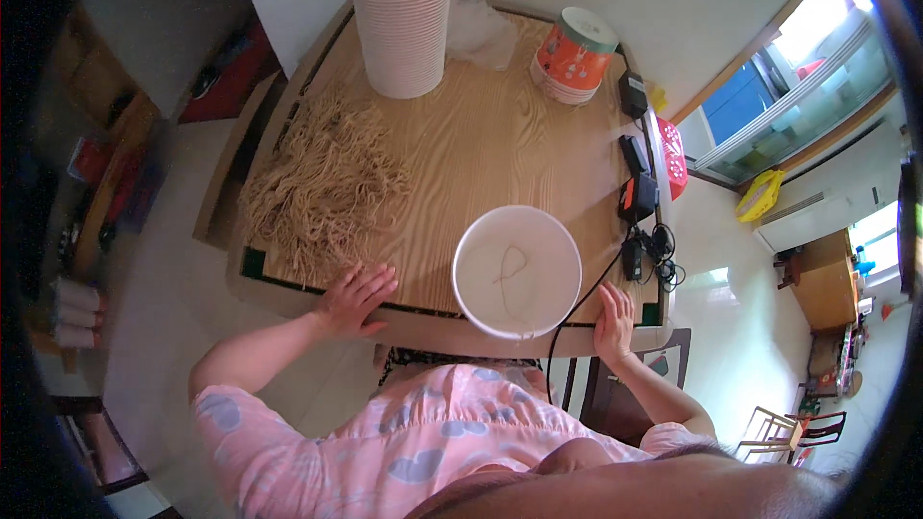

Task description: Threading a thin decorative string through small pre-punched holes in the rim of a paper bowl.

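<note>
My left hand (354, 302) lies on the table's near edge with its fingers spread, holding nothing. Just beyond it is a tangled heap of tan strings (327, 178); whether they are twine or something edible, I cannot tell. A white round tub (468, 303) stands between my hands at the near edge, its mouth facing up. One thin, looped tan strand (512, 274) is inside it. To the tub's right, my right hand (614, 322) rests at the table edge, fingers stretched out and nothing in them.
A tall stack of white tubs (404, 19) stands at the back left of the wooden table (471, 144). Beside it lies a clear plastic bag (481, 34). Upturned orange tubs (575, 58) sit at the back right. Black power adapters (636, 197) and cables line the right edge.
</note>
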### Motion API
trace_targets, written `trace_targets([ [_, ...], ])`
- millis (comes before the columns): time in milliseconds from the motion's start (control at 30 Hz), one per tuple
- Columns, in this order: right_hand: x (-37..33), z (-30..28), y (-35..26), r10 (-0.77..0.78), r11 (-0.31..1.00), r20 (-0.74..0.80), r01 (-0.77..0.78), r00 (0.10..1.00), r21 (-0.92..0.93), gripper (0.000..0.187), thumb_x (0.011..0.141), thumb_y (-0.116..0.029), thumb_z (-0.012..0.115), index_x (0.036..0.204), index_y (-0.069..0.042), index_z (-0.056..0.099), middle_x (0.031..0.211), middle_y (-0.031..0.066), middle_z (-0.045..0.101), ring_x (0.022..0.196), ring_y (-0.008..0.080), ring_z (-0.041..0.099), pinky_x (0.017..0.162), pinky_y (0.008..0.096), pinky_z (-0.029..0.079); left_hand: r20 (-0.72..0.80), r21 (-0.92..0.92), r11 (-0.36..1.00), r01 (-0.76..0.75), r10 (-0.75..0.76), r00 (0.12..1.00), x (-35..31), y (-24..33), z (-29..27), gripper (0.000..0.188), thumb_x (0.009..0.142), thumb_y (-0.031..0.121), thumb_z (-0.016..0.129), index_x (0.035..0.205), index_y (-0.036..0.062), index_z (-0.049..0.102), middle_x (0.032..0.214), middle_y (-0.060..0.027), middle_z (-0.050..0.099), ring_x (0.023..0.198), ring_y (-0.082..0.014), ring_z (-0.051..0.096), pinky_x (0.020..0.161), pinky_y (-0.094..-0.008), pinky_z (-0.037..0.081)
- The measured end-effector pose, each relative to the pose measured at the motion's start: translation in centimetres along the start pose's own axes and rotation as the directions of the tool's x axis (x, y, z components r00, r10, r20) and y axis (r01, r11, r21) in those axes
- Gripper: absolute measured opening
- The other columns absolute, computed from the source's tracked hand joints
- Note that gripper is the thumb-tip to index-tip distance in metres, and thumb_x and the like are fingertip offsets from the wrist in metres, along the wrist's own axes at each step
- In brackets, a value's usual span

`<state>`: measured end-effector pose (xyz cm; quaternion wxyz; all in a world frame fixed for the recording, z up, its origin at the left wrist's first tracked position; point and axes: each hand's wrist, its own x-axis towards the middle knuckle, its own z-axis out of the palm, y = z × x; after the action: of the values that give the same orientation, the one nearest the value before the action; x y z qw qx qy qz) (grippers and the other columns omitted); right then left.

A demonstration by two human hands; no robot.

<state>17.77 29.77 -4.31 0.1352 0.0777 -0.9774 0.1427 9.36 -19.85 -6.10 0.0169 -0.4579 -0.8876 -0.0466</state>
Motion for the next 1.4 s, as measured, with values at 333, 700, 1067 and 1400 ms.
trace_targets([
  [333,0.8,-0.4,-0.3,0.011,0.999,0.050,-0.009,0.999,-0.040,0.047,0.076,-0.009,0.048,0.123,-0.007,0.047,0.126,0.0146,0.045,0.119,0.0336,0.040,0.103,0.0499,0.026,0.096,-0.013,1.000,-0.023,0.024,0.995,0.1,-0.7,0.6,0.077,0.077,0.051,0.056,0.137,0.0085,0.033,0.143,-0.0080,0.030,0.135,-0.0236,0.023,0.108,-0.0510,0.018],
  [700,1.0,0.1,0.2,0.031,0.999,0.053,-0.029,0.998,-0.033,0.043,0.075,-0.012,0.049,0.118,-0.007,0.050,0.125,0.0141,0.048,0.116,0.0327,0.043,0.101,0.0496,0.027,0.153,0.086,0.995,-0.054,0.040,0.987,0.7,-0.6,-0.6,0.072,0.076,0.053,0.055,0.131,0.0106,0.041,0.139,-0.0070,0.035,0.131,-0.0230,0.028,0.108,-0.0485,0.018],
  [1067,0.7,0.4,1.0,0.018,0.998,0.083,-0.012,0.996,-0.068,0.046,0.071,-0.015,0.053,0.118,-0.010,0.051,0.126,0.0144,0.046,0.115,0.0334,0.043,0.100,0.0514,0.027,0.130,0.039,0.998,-0.052,0.046,0.990,0.4,-1.0,0.3,0.071,0.073,0.052,0.057,0.130,0.0115,0.043,0.136,-0.0073,0.038,0.130,-0.0238,0.030,0.107,-0.0505,0.018],
  [1400,0.3,0.4,1.0,0.038,0.999,0.089,-0.037,0.995,-0.021,0.041,0.075,-0.021,0.051,0.115,-0.012,0.055,0.125,0.0151,0.047,0.115,0.0342,0.043,0.099,0.0517,0.028,0.129,0.065,0.994,-0.083,0.074,0.989,0.5,-1.0,-0.3,0.065,0.075,0.053,0.055,0.125,0.0111,0.050,0.134,-0.0075,0.040,0.129,-0.0240,0.031,0.106,-0.0505,0.020],
])
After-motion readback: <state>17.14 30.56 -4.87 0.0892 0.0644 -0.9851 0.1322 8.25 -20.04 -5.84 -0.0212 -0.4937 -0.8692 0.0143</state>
